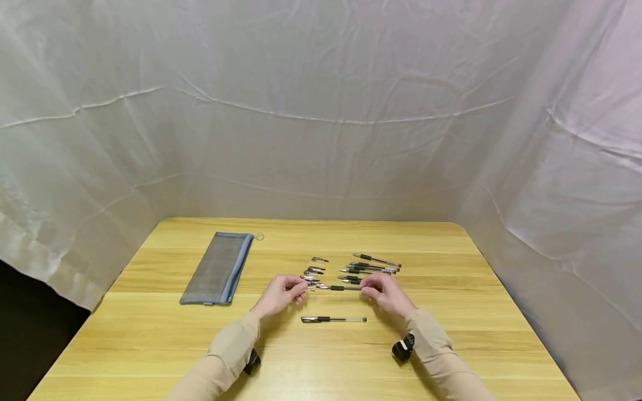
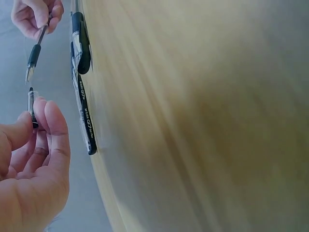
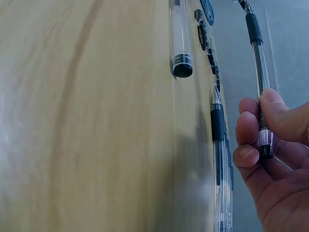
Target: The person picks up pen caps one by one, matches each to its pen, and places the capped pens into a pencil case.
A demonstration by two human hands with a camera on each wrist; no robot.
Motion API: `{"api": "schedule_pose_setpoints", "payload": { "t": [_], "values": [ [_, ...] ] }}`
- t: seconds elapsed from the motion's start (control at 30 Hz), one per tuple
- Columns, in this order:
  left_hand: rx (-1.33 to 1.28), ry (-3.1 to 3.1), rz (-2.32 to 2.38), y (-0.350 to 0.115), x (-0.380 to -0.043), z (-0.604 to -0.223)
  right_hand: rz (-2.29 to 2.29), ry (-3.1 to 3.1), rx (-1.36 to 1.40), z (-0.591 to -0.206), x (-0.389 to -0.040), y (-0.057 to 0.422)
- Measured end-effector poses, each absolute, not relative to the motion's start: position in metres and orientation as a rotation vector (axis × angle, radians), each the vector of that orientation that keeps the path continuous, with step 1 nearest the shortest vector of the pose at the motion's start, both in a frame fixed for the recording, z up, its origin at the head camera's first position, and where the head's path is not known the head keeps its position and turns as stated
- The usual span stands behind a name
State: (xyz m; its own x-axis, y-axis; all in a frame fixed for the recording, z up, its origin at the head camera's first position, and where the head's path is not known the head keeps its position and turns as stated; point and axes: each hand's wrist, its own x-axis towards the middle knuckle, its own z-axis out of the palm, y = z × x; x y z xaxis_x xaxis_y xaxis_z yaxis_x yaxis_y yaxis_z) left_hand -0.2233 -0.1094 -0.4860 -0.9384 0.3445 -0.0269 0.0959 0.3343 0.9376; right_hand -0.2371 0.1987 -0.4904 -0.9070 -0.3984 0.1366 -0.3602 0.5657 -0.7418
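Between thumb and fingers, my left hand (image 1: 283, 294) pinches a clear and black pen cap (image 2: 32, 110). My right hand (image 1: 387, 294) holds an uncapped gel pen (image 3: 259, 63) near its black end, its tip pointing left. In the left wrist view a small gap shows between the pen's tip and the cap, both raised over the table. Several loose caps (image 1: 315, 269) lie just beyond the left hand. Several uncapped pens (image 1: 371, 266) lie side by side beyond the right hand. Closer to me, a capped pen (image 1: 333, 319) rests crosswise on the wood.
A grey mesh pouch (image 1: 213, 273) with a blue zip edge and a ring lies at the left of the wooden table (image 1: 150, 345). Grey-white curtains (image 1: 321, 156) hang around the table's back and sides.
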Motion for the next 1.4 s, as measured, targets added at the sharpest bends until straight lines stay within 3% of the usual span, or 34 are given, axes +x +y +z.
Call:
{"api": "schedule_pose_setpoints", "payload": {
  "t": [1.4],
  "values": [
    [0.445,2.312,1.649,-0.1022,-0.2239,-0.4851,-1.267,2.700,-0.683,-0.4900,-0.2365,0.1944]
  ]
}}
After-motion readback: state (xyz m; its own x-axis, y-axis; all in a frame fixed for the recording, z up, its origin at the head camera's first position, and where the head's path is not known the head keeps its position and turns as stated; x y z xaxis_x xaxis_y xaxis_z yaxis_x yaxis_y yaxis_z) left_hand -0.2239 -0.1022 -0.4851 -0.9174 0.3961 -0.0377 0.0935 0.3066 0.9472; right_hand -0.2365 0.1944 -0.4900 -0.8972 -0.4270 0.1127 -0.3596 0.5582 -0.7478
